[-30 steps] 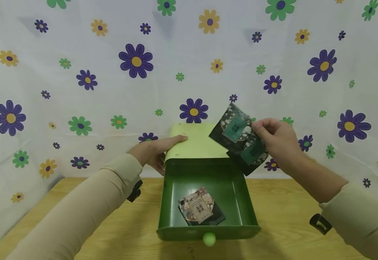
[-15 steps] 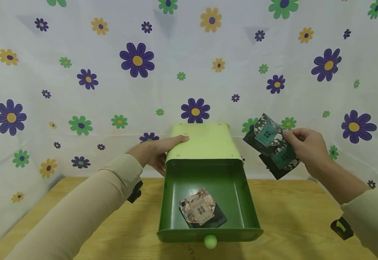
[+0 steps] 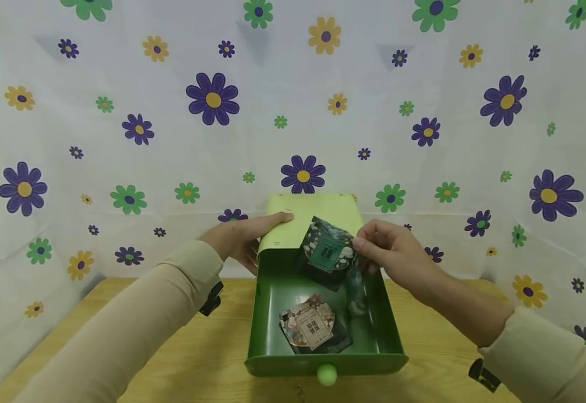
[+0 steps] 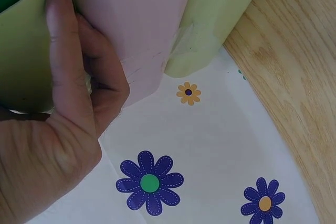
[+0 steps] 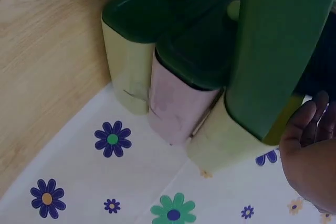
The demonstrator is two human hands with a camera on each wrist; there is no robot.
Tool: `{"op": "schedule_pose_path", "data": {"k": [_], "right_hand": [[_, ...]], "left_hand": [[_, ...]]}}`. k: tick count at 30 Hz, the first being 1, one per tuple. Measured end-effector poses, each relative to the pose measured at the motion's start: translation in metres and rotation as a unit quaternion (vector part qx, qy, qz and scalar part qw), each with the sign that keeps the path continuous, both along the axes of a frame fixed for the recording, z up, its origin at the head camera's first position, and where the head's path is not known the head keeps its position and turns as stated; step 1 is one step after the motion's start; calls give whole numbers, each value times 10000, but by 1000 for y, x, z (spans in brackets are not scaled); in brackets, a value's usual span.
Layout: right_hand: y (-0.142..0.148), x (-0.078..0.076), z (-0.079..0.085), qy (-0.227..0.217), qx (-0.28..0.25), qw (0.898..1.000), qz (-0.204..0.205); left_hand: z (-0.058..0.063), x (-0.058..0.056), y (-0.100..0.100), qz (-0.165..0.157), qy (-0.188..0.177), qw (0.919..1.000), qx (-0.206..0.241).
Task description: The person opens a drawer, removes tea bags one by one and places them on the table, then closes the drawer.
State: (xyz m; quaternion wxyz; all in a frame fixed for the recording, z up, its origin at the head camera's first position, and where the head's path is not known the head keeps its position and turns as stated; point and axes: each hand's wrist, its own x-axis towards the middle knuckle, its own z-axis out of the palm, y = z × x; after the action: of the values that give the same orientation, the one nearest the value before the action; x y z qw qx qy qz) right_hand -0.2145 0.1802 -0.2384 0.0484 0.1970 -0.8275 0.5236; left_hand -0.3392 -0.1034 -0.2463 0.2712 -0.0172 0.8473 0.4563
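Observation:
My left hand (image 3: 244,238) grips the upper left side of the yellow-green drawer cabinet (image 3: 313,210), thumb on its top and fingers curled at its side. Its dark green drawer (image 3: 272,280) is pulled out. Above the drawer, my right hand (image 3: 395,252) pinches a dark flowered sachet (image 3: 327,252) with a teal label by its right edge. Below those fingers a second sachet (image 3: 356,294), blurred and steeply tilted, overlaps the drawer's right side; I cannot tell whether the fingers hold it. Inside the drawer's front left lies a sachet (image 3: 314,324) with a beige label.
A round green knob (image 3: 327,375) sticks out from the drawer front. Under the top unit, the wrist views show a pink unit (image 5: 176,103) and another yellow-green unit (image 5: 126,66). The stack stands on a wooden table (image 3: 197,336) before a flowered cloth (image 3: 172,73).
My right hand went right with the two teal-labelled sachets, then came back left over the drawer. The second sachet now hangs lower, turned steeply. The left hand stays in place.

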Motion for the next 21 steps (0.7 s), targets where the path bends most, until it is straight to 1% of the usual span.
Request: {"op": "schedule_pose_path", "data": {"k": [5, 10, 17, 21], "right_hand": [[17, -8, 6, -63, -490, 9988, -33], [33, -12, 10, -377, -634, 9973, 40], [63, -19, 12, -407, -781, 9957, -301], [82, -27, 11, -547, -1107, 9913, -446]], "left_hand": [[-3, -1, 2, 45, 7, 10000, -3], [-3, -3, 2, 90, 7, 10000, 3], [-4, -2, 2, -16, 40, 10000, -33], [-3, 0, 2, -77, 115, 9999, -103]]}}
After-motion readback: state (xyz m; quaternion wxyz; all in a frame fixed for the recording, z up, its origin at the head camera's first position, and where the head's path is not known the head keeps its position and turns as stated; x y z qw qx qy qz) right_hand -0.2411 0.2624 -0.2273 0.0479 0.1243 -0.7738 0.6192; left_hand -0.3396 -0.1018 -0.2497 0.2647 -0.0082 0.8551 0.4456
